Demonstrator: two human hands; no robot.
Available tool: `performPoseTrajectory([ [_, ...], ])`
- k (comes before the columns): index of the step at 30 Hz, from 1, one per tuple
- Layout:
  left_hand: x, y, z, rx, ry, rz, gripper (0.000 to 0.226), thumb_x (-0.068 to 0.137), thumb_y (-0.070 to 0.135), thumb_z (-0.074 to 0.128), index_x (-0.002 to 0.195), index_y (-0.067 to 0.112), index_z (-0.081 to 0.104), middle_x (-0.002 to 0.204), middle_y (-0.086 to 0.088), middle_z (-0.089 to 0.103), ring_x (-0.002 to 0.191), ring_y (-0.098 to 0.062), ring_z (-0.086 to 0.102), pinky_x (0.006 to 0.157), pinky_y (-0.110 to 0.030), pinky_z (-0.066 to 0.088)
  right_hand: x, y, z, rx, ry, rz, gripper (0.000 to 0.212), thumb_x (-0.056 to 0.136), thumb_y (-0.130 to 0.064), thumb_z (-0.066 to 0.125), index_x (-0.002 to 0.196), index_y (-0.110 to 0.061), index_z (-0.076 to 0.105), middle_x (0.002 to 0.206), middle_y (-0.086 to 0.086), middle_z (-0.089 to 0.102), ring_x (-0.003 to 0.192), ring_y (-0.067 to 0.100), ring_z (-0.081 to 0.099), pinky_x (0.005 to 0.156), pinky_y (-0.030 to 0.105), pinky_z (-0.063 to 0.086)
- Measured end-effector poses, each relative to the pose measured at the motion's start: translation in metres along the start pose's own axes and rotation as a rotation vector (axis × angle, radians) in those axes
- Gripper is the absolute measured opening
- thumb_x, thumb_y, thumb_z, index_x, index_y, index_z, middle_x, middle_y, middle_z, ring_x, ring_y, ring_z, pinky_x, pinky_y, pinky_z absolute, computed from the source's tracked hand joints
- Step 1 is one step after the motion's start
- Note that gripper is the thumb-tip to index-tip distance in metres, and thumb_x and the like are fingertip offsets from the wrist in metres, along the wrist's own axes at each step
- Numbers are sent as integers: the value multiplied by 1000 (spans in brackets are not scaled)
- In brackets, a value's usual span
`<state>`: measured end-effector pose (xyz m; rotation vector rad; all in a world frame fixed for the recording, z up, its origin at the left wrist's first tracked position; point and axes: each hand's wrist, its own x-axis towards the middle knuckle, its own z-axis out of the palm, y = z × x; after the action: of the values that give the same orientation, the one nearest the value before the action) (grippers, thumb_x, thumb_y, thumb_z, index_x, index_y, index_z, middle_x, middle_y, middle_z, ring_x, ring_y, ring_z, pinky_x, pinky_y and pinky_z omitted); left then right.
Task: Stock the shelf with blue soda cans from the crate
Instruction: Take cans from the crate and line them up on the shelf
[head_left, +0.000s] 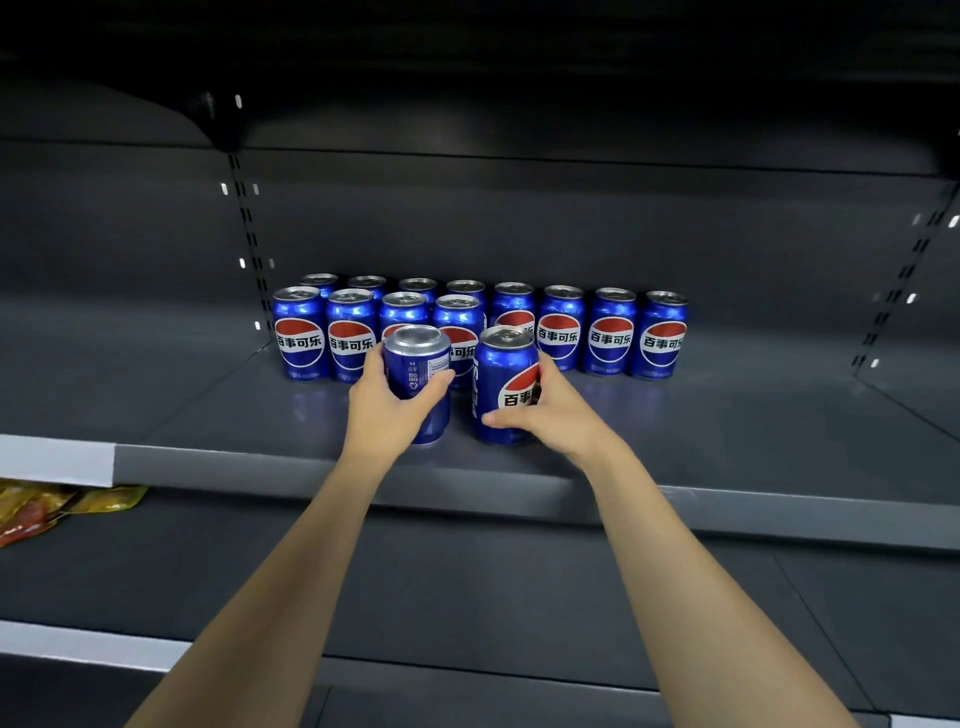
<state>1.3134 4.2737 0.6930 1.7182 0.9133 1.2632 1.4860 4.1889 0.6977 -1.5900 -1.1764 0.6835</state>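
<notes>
Hands (467, 410) — two cans (506, 384) — shelf (727, 415)

dark grey metal shelving (779, 426) | slotted uprights (249, 234) | dim light

Fourteen blue soda cans (558, 332) in all, eight in the back row beyond the fingertips, four in the second row, two gripped in front, two hands, left hand (387, 402), right hand (545, 410), one yellow snack packet (62, 506)
</notes>
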Motion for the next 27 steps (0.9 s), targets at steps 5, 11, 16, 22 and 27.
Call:
performPoseTrajectory([
  [5,1,-1,0,-2,-3,-6,70,73,32,78,132,21,43,113,11,59,100,-5,57,86,-22,45,5,0,16,-83,296,-56,93,55,-23,90,130,-17,36,129,3,50,116,18,52,99,35,46],
  [11,2,-2,0,5,-4,-9,68,73,32,78,131,21,43,109,13,58,92,3,56,74,-7,42,14,-3,23,-130,470,-56,87,63,-21,87,129,-10,32,132,8,38,118,21,46,90,25,40],
  [16,2,-2,0,-2,3,-9,73,72,33,79,133,22,42,114,12,59,99,-3,57,77,-12,43,34,2,31,-153,569,-24,96,64,-23,87,136,-6,26,136,15,38,125,30,40,102,37,40],
  [22,2,-2,-1,-10,-4,-16,75,71,34,79,136,21,41,116,11,59,99,-1,56,75,-6,41,54,2,29,-189,456,48,114,62,-16,89,146,-13,11,146,13,33,133,32,33,109,42,34],
  [27,2,-3,-1,-15,-8,-21,75,72,33,79,135,22,41,117,11,59,99,0,57,73,-5,42,60,8,27,-160,409,100,111,61,-6,87,144,-14,13,142,14,37,129,32,40,105,43,40],
])
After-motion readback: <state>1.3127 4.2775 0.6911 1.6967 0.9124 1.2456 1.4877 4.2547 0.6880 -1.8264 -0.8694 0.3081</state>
